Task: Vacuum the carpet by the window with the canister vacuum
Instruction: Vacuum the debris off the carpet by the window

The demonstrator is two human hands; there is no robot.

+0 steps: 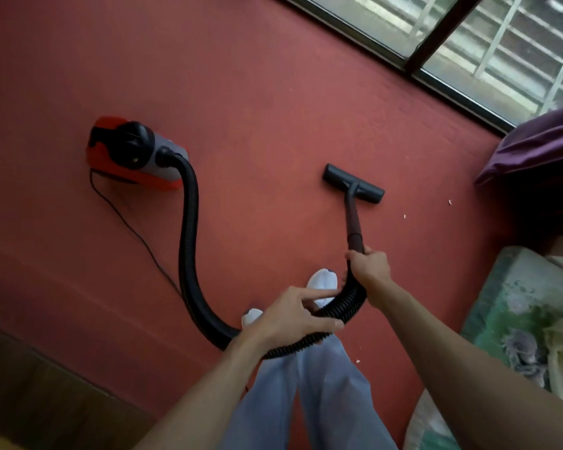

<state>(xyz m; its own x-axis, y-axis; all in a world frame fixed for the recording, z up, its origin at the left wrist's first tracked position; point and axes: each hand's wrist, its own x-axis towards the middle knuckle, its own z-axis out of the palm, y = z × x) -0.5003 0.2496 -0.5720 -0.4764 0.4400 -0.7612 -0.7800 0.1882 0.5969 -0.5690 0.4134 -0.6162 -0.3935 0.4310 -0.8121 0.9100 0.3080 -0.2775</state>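
Right hand (pixel 369 266) gripping the wand (pixel 352 222), left hand (pixel 286 316) loosely holding the hose (pixel 189 222), whose loop by the socked feet (pixel 322 280) could trip them or topple the canister vacuum (pixel 134 154).

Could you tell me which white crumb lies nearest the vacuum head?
The crumb just right of the head; the others lie farther off.
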